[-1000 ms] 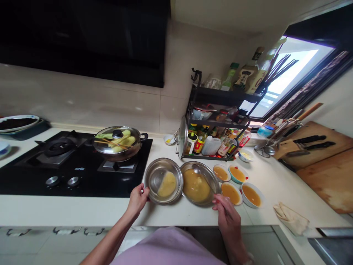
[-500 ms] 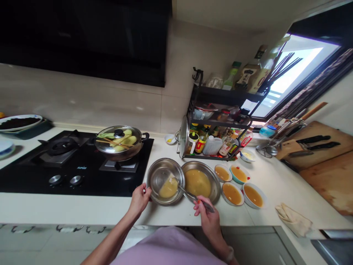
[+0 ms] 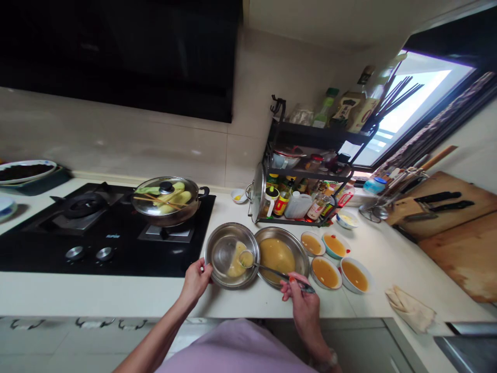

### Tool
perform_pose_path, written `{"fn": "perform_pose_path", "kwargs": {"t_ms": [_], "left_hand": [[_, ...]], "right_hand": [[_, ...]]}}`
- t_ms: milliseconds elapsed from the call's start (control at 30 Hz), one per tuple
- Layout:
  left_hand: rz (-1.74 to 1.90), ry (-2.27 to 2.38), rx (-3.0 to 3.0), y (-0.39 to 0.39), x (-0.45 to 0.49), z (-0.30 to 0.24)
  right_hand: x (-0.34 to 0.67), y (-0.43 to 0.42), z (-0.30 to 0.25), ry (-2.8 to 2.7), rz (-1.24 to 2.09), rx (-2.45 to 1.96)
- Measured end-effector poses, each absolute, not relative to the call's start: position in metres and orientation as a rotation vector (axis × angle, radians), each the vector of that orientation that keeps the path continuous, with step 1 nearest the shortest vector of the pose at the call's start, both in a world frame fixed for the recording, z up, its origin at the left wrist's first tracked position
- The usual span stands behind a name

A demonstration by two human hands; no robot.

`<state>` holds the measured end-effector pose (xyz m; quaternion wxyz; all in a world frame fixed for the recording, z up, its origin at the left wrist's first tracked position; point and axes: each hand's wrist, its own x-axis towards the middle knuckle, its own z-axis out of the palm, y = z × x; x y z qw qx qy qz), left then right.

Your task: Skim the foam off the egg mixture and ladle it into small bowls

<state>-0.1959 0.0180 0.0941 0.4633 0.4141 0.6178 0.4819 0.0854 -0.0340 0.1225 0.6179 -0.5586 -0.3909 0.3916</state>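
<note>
My left hand (image 3: 197, 280) grips the near-left rim of a tilted steel bowl (image 3: 218, 254), in which a little pale yellow liquid (image 3: 234, 267) has pooled to the right. A metal ladle (image 3: 267, 268) is held by its handle in my right hand (image 3: 303, 298). Its scoop, with some liquid in it, is over the pool at the right side of that bowl. The ladle's handle passes across a second steel bowl (image 3: 302, 243), which touches the first and holds more of the yellow liquid. Several small bowls of orange-yellow liquid (image 3: 325, 273) stand to the right.
On the black gas stove (image 3: 128, 259) at left sits a lidded pan (image 3: 166, 217) with green vegetables and chopsticks. Behind the bowls stands a black rack (image 3: 310, 172) of bottles. A folded cloth (image 3: 411, 309), a knife block (image 3: 404, 207) and cutting boards (image 3: 462, 248) are at right.
My right hand has moved a little to the right, and the ladle's scoop now shows above the liquid. The pool in the tilted bowl looks smaller. My left hand stays on the rim.
</note>
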Motion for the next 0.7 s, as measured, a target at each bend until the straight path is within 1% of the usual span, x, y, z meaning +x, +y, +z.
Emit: {"fn": "perform_pose_path", "kwargs": {"t_ms": [267,700], "left_hand": [[1.199,1.53,0.987,0.017,-0.194,0.097],[1.21,1.524,1.014,0.011,-0.196,0.099]], "right_hand": [[0.1,-0.033,0.132,-0.728,0.888,-1.254],[0.14,-0.03,0.134,-0.591,0.733,-1.271]]}}
